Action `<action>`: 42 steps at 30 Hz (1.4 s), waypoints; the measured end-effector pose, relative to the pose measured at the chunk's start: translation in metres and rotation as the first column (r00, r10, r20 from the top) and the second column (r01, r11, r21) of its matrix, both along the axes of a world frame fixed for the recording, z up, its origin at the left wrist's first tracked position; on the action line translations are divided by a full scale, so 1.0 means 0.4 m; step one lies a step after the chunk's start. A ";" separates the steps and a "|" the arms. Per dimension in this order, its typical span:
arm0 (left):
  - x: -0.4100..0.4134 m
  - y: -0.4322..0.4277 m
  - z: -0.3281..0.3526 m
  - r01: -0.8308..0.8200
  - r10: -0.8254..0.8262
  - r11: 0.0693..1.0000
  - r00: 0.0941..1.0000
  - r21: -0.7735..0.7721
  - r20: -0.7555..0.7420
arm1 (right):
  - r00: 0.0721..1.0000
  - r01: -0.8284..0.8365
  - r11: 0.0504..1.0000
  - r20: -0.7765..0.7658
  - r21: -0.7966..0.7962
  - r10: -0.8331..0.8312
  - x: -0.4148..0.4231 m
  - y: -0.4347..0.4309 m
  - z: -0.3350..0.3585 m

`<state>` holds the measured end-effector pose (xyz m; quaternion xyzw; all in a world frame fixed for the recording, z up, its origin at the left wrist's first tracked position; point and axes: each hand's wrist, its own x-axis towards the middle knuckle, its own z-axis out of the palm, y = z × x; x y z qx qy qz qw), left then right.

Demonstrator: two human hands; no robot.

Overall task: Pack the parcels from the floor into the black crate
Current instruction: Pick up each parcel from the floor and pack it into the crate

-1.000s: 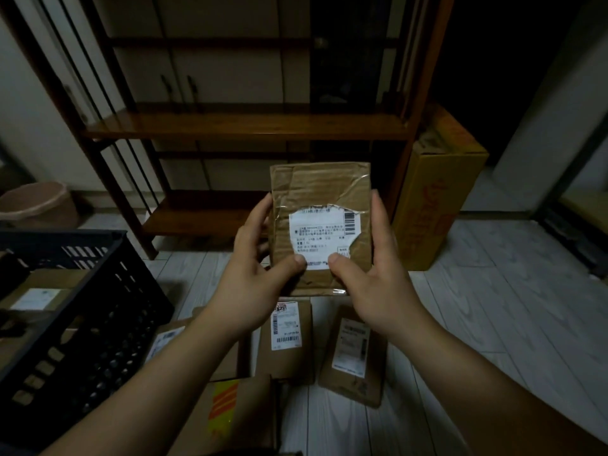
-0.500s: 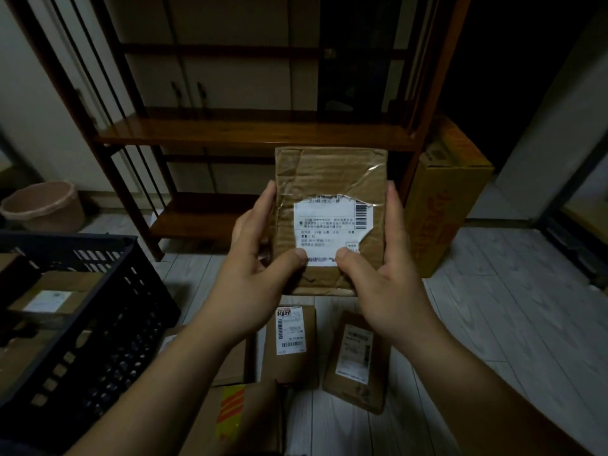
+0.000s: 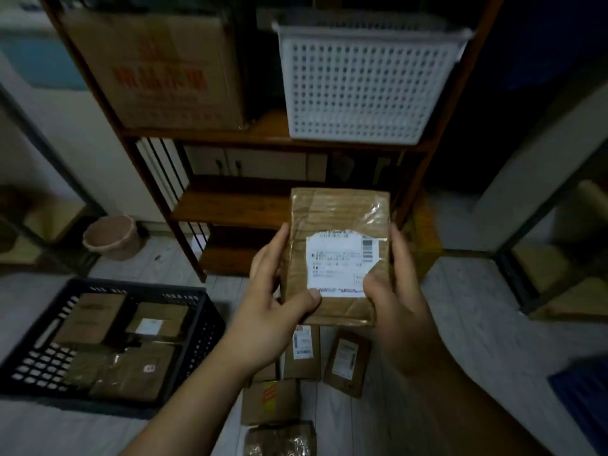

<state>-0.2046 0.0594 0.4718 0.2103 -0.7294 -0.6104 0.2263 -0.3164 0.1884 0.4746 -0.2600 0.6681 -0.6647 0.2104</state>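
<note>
I hold a brown cardboard parcel (image 3: 339, 225) with a torn white label upright in front of me. My left hand (image 3: 273, 311) grips its left edge, thumb on the label's lower corner. My right hand (image 3: 394, 301) grips its right edge, thumb on the front. The black crate (image 3: 197, 327) stands on the floor at the lower left and holds several brown parcels (image 3: 92, 317). Several more parcels lie on the floor below my hands, among them a labelled one (image 3: 304, 353), a second labelled one (image 3: 345, 363) and one with an orange stripe (image 3: 271, 403).
A dark wooden shelf rack (image 3: 230, 205) stands straight ahead, with a large cardboard box (image 3: 158, 67) and a white perforated basket (image 3: 365, 80) on an upper shelf. A pinkish bucket (image 3: 112, 236) sits left of the rack. A yellowish box (image 3: 424, 235) is behind the held parcel.
The view has risen and pulled back, so the upper shelf, box and white basket now show and the crate's inside is visible. The parcel stays between both hands.
</note>
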 end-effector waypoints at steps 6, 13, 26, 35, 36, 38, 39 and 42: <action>0.124 0.047 0.378 0.046 -0.047 0.999 0.998 0.019 0.046 | 0.992 0.028 1.000 0.125 -0.008 -0.027 0.134 0.040 0.380; 0.247 0.137 0.582 -0.033 0.038 0.993 0.998 -0.110 0.044 | 0.989 -0.116 0.992 0.087 -0.058 0.121 0.223 0.111 0.563; 0.468 0.065 0.715 -0.178 0.196 0.957 0.979 0.228 -0.058 | 0.977 -0.155 0.964 0.110 -0.215 0.181 0.385 0.029 0.695; 0.785 -0.234 0.706 -0.237 0.266 0.919 0.963 0.316 -0.051 | 0.967 -0.217 0.957 0.090 -0.192 0.238 0.650 -0.261 0.658; 0.816 -0.268 0.705 -0.280 0.314 0.901 0.948 0.331 -0.056 | 0.961 -0.230 0.956 0.110 -0.184 0.252 0.679 -0.298 0.654; 0.868 -0.322 0.702 -0.355 0.399 0.866 0.915 0.353 -0.059 | 0.961 -0.227 0.960 0.121 -0.162 0.248 0.738 -0.366 0.646; 0.891 -0.347 0.697 -0.359 0.405 0.862 0.913 0.358 -0.060 | 0.964 -0.216 0.964 0.120 -0.156 0.236 0.767 -0.398 0.643; 0.951 -0.427 0.678 -0.298 0.331 0.887 0.943 0.353 -0.035 | 0.965 -0.230 0.966 0.100 -0.118 0.242 0.833 -0.495 0.628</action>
